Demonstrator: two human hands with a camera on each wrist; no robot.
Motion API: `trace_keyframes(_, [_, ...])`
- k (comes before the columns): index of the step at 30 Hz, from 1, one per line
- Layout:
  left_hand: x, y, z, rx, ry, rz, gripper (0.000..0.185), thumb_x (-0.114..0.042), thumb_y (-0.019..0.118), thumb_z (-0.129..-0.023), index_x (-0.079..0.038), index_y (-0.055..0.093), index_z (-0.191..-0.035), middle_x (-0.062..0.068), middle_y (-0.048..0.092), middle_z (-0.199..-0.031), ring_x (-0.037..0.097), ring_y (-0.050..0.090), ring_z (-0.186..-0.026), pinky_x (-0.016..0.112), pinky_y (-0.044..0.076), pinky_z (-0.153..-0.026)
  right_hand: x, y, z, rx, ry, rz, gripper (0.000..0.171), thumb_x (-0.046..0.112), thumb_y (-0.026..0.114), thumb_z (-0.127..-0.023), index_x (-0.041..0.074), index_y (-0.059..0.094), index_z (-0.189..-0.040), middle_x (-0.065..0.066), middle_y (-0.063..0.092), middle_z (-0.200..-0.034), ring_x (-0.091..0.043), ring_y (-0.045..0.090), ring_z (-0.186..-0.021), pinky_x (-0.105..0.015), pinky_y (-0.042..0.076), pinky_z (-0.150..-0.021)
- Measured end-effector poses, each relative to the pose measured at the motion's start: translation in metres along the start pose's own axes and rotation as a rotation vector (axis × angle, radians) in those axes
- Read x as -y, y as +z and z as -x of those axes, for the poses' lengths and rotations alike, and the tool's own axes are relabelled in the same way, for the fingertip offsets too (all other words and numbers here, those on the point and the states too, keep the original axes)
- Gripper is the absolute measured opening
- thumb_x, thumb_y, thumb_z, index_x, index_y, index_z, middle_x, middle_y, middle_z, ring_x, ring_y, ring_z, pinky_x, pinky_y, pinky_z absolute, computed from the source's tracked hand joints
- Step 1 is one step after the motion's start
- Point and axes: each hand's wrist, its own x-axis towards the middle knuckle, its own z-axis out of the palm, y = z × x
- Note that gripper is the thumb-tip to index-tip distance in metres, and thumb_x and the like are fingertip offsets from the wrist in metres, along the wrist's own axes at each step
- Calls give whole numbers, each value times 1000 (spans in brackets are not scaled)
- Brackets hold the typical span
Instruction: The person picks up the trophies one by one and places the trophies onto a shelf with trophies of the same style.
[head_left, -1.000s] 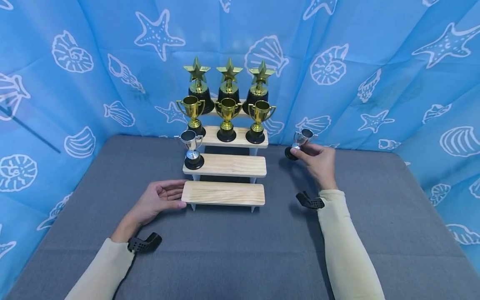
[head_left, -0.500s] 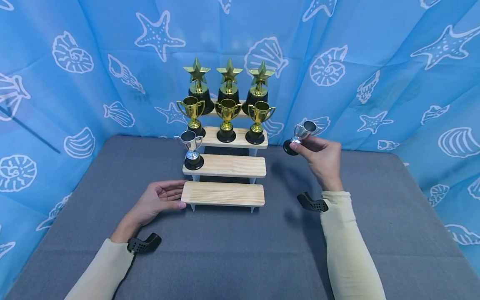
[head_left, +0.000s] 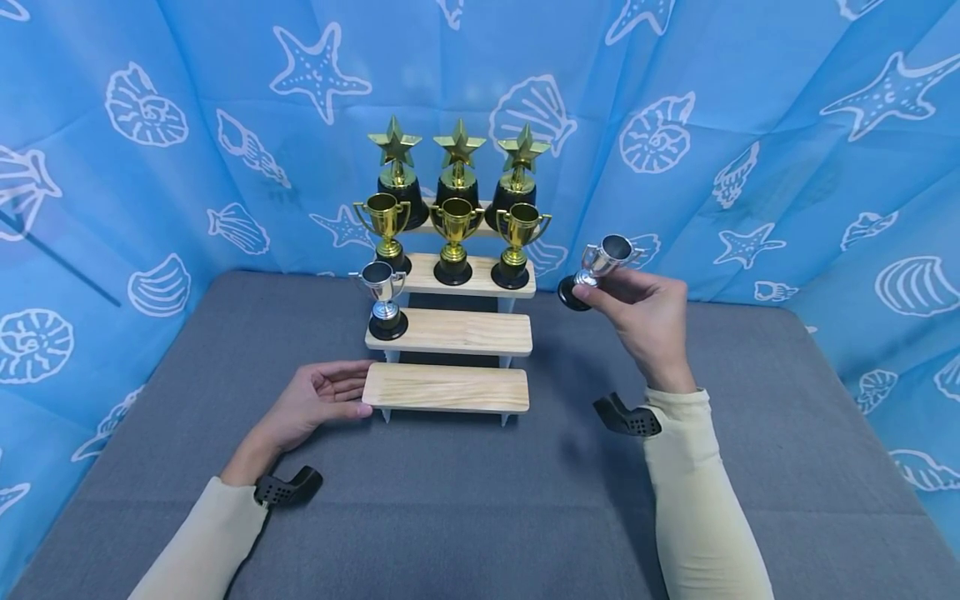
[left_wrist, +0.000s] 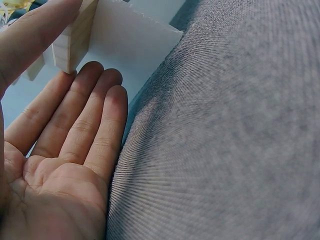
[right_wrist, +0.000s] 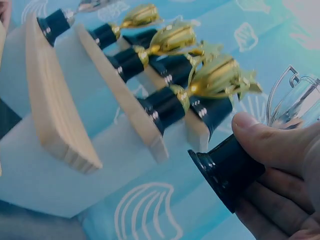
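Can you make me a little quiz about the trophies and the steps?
1. True or false: the right hand holds a silver cup in the air.
2. How many gold cups stand on the rack? A) two B) three C) five
3. Which step does the left hand touch?

Key:
1. True. It is lifted, tilted, to the right of the rack.
2. B, three, in a row below the three star trophies.
3. The lowest step, at its left end. Another silver cup stands on the step above.
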Motion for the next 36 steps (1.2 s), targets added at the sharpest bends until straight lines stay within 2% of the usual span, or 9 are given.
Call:
trace_keyframes(7, [-1, 0, 0, 1, 0, -2, 69, 8, 77, -84, 19, 41, -142, 37, 46, -144, 14, 64, -119, 30, 54, -100, 14, 4, 7, 49, -44, -96, 29, 5, 85, -82, -4, 77, -107, -11, 76, -100, -13, 73, -90, -24, 61, -81])
trace_keyframes(13, [-1, 0, 0, 2, -10, -3, 69, 9, 77, -84, 19, 41, -142, 37, 46, -144, 14, 64, -119, 31, 54, -100, 21, 10, 11, 89, -71, -172, 29, -1, 84, -81, -6, 76, -108, -10, 77, -103, -16, 73, -94, -27, 62, -84])
trace_keyframes(22, [-2, -1, -1, 4, -7, -9, 69, 7, 76, -85, 19, 41, -143, 37, 46, -144, 13, 63, -119, 30, 53, -100, 26, 24, 18, 144, -73, -167, 25, 0, 85, -80, -5, 77, -103, -16, 76, -98, -16, 74, -90, -27, 62, -81])
trace_keyframes(36, [-2, -1, 0, 7, -11, 11, 68, 7, 75, -86, 17, 40, -144, 33, 48, -144, 14, 63, -120, 30, 53, -100, 24, 49, 27, 209, -38, -210, 27, 1, 87, -79, -4, 78, -103, -14, 76, -99, -17, 73, -90, -29, 63, -80])
